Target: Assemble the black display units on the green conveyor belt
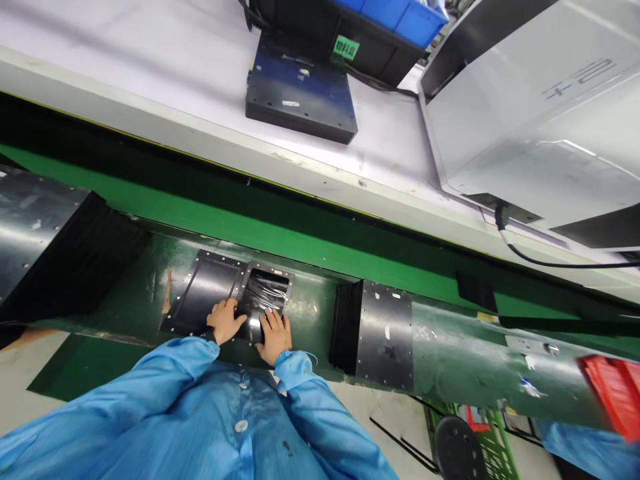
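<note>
On the green belt [310, 313], near the person, two panels lie side by side, touching. The left hand [225, 321] lies flat on the plain black plate [203, 297], grip released. The right hand [274, 337] rests flat on the near edge of the film-covered plate [264, 293], grip also released. A stack of black plates [385, 343] sits to the right.

On the belt [300, 247], my left hand [225, 321] lies on a plate [205, 293] and my right hand [274, 337] on a frame [264, 293] just right of it. Further right on the belt stands a stack [385, 340]. Behind the belt runs a bench [150, 73], with a box [300, 93] on it.
</note>
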Available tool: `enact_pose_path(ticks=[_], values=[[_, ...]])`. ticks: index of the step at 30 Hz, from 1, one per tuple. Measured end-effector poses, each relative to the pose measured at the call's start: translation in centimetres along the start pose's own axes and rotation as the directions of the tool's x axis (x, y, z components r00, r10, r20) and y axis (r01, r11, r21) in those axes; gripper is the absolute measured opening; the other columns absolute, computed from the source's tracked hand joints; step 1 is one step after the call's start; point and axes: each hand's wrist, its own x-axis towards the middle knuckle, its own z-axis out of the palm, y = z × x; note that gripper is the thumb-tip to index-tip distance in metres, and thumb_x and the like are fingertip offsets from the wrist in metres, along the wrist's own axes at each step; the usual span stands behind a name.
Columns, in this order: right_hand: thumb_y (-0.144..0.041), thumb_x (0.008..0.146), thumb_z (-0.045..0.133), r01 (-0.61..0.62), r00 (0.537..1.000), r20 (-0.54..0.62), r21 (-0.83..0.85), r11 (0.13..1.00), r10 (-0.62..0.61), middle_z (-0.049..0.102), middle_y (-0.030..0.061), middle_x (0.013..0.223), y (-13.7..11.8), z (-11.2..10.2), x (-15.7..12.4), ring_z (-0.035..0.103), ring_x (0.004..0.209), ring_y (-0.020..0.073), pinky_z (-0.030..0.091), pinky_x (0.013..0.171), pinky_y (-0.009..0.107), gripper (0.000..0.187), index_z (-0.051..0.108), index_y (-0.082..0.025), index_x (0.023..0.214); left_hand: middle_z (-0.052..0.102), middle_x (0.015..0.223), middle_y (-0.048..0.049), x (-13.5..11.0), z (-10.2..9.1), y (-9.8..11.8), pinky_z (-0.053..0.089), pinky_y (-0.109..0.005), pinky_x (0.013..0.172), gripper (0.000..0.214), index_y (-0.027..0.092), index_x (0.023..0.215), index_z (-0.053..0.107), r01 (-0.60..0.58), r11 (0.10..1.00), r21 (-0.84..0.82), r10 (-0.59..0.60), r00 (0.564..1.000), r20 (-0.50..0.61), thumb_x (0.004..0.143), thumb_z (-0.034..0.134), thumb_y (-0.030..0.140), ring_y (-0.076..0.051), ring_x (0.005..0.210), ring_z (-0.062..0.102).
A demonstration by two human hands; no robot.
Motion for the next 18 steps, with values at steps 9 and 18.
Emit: enact_pose_path(ticks=[9, 18], values=[[-0.026, 0.091, 0.068, 0.025, 0.999, 0.040, 0.127, 0.992, -0.030, 0.038, 0.0056, 0.168, 2.5, 0.7, 0.2, 0.027, 0.159, 0.0292, 0.011, 0.129, 0.063, 0.066, 0.051, -0.030, 0.154, 0.067, 0.119, -0.0110, -1.4, 0.1, -3.3, 0.047, -0.037, 0.090, 0.036, 0.022, 0.112, 0.059, -0.085, 0.973, 0.216, 0.055, 0.989, 0.139, 0.081, 0.073, 0.034, -0.029, 0.111, 0.064], [-0.047, 0.092, 0.069, -0.602, 0.745, -0.013, 0.417, 0.681, 0.667, 0.077, 0.0079, 0.096, 8.2, -8.4, 11.1, 0.073, 0.090, 0.0212, 0.056, 0.084, 0.029, 0.034, 0.075, -0.019, 0.109, 0.078, 0.106, -0.0114, 10.4, -3.8, 3.4, 0.048, -0.034, 0.081, 0.035, 0.023, 0.098, 0.067, 0.010, 0.986, 0.163, -0.020, 0.998, 0.059, 0.094, 0.053, 0.055, -0.028, 0.102, 0.071]])
